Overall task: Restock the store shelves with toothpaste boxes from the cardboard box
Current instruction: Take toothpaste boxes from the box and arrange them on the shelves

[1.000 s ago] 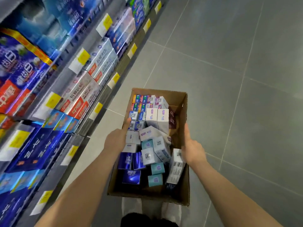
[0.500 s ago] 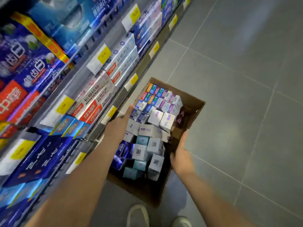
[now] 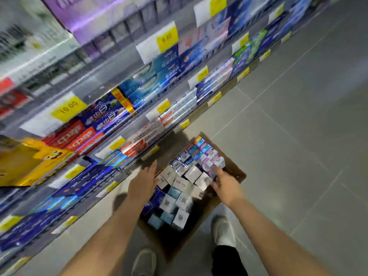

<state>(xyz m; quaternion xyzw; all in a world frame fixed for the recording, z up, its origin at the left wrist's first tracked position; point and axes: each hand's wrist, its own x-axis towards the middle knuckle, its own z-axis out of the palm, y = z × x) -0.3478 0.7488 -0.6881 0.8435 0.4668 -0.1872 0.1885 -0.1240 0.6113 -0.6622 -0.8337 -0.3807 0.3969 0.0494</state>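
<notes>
With our left hand (image 3: 143,181) open beside the full cardboard box (image 3: 237,172), our right hand (image 3: 224,183) reaches, grip unclear, among toothpaste boxes (image 3: 180,185); restocking has barely begun.

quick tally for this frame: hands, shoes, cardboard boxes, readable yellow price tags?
Hands: 2, left hand and right hand
Shoes: 2, left shoe and right shoe
Cardboard box: 1
Yellow price tags with readable figures: 2, the 10.00 tag and the tag ending in .80; the others are blurred
Total: 7
</notes>
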